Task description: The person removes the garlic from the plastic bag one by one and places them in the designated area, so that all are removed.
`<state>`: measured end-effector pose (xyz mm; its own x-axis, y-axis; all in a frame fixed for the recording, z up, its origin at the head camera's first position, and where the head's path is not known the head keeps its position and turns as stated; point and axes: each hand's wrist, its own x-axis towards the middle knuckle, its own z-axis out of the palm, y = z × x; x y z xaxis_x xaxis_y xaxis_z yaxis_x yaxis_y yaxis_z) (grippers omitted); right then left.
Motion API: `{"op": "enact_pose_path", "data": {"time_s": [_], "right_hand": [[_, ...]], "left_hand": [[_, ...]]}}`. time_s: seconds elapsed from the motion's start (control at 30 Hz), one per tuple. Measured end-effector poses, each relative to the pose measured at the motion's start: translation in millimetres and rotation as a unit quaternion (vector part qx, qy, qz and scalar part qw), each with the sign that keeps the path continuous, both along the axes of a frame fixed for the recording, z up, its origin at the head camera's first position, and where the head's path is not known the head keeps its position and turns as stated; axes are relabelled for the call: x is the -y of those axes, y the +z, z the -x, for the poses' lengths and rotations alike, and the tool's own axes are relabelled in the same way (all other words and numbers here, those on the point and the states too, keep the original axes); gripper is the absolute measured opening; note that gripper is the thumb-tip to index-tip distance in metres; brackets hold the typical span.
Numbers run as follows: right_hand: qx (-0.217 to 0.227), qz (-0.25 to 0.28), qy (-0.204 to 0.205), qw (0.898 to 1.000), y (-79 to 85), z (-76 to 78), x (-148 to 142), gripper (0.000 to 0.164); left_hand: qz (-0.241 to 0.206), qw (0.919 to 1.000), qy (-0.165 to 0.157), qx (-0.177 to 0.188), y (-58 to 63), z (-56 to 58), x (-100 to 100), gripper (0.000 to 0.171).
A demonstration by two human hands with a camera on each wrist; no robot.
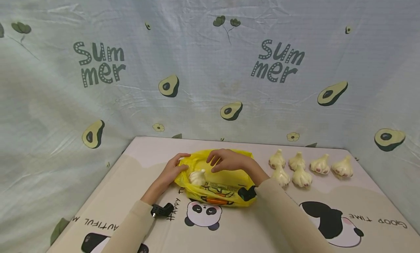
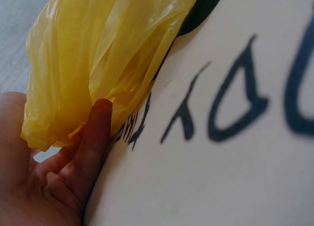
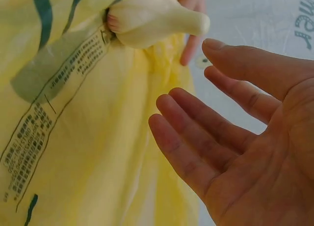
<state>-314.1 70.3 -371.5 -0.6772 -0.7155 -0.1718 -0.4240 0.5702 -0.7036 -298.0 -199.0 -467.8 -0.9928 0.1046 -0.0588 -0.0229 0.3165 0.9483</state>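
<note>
A yellow plastic bag [image 1: 226,180] lies on the table with its mouth spread. One white garlic bulb [image 1: 198,177] sits at the left side of its opening; the right wrist view also shows this garlic bulb [image 3: 147,19], its stem pointing toward the right hand. My left hand [image 1: 174,169] grips the bag's left edge between thumb and fingers. Close up in the left wrist view, the crumpled plastic [image 2: 93,64] lies between them. Over the bag hovers my right hand [image 3: 235,132], fingers apart and slightly bent, holding nothing and not touching the bulb.
Several more garlic bulbs [image 1: 302,177] stand in a group on the table's right side. The table [image 1: 249,227] has panda prints and lettering. Behind it hangs a curtain [image 1: 197,56] printed with avocados. A black strap device [image 1: 162,210] is on the left wrist.
</note>
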Motion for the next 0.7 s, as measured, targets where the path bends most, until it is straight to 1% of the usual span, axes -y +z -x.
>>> {"op": "enact_pose_path", "data": {"time_s": [0.2, 0.47, 0.7], "right_hand": [[0.001, -0.009, 0.008, 1.0, -2.9, -1.5, 10.2, 0.034], [0.027, -0.012, 0.015, 0.999, -12.0, -0.8, 20.6, 0.023], [0.017, -0.013, 0.013, 1.0, -12.8, -1.7, 28.4, 0.021]], "left_hand": [[0.007, 1.0, 0.005, 0.003, 1.6, -0.3, -1.1, 0.049], [0.005, 1.0, 0.001, -0.002, 1.0, -2.1, 0.2, 0.049], [0.001, 1.0, 0.006, 0.007, 0.2, 0.2, -0.5, 0.048]]}}
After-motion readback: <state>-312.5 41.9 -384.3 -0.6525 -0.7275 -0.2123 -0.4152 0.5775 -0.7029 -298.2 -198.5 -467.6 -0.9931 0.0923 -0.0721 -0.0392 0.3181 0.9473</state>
